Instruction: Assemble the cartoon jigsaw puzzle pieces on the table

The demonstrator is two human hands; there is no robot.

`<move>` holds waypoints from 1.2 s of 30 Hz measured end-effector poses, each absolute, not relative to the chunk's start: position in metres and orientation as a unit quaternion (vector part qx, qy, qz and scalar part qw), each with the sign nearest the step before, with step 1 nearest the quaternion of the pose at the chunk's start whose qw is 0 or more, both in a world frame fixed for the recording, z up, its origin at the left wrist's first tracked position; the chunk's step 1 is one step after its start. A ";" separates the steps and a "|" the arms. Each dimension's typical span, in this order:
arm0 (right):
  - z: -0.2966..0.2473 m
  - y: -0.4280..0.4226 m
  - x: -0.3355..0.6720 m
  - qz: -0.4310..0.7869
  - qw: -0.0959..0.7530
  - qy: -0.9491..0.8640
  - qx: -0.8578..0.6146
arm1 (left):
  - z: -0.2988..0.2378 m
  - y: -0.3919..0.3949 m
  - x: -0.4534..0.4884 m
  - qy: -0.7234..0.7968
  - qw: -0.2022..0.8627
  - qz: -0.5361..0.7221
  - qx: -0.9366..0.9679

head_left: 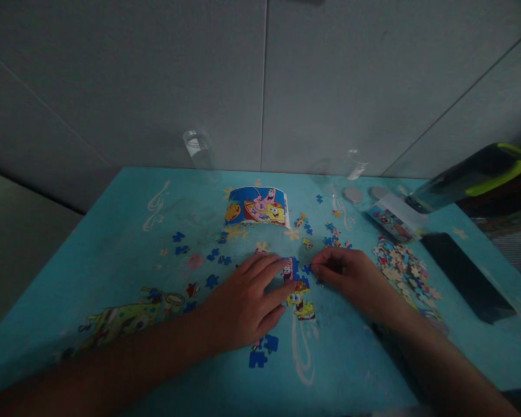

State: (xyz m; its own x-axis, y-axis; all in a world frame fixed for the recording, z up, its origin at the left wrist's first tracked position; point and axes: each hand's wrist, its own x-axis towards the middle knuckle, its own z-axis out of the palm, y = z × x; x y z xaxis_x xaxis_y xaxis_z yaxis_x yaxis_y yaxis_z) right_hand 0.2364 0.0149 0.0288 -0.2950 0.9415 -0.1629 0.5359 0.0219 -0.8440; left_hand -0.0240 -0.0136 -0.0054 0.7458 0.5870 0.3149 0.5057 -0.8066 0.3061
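My left hand (258, 298) lies spread on the tabletop, its fingertips at the left edge of a partly joined jigsaw (301, 301) with pink, blue and yellow cartoon figures. On the jigsaw's right side, my right hand (341, 269) pinches a small blue puzzle piece (307, 269) between thumb and forefinger. The piece is at the jigsaw's upper right edge; whether it is locked in cannot be seen. Several loose blue pieces (258, 359) lie below my left hand, partly covered by it. A curved picture card (258, 205) with the cartoon scene stands behind both hands.
More loose pieces (219, 256) are scattered left of centre. A heap of mixed pieces (406, 272) lies by my right forearm, beside a dark flat case (466, 278). Clear cups (200, 150), round lids (353, 194), a printed box (393, 220) and a bottle (464, 176) stand farther back.
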 end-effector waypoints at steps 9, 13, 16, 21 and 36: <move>0.026 0.014 0.237 0.429 0.221 -0.671 -0.563 | -0.004 -0.013 -0.024 0.294 0.110 0.202 0.928; 0.028 0.015 0.238 0.415 0.211 -0.675 -0.573 | -0.005 -0.013 -0.024 0.296 0.108 0.187 0.931; 0.029 0.014 0.238 0.411 0.209 -0.681 -0.569 | -0.005 -0.013 -0.024 0.297 0.107 0.182 0.931; 0.031 0.013 0.239 0.400 0.224 -0.710 -0.535 | -0.005 -0.013 -0.025 0.295 0.106 0.192 0.930; 0.020 0.014 0.230 0.341 0.241 -0.794 -0.442 | -0.004 -0.013 -0.024 0.295 0.110 0.176 0.933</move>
State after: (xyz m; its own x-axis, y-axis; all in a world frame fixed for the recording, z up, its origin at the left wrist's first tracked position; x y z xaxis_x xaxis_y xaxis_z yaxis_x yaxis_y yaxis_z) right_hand 0.2298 0.0142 0.0198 -0.4931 0.8661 0.0819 0.5372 0.3772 -0.7544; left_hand -0.0242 -0.0131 -0.0037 0.7645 0.5884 0.2633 0.5108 -0.8021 0.3094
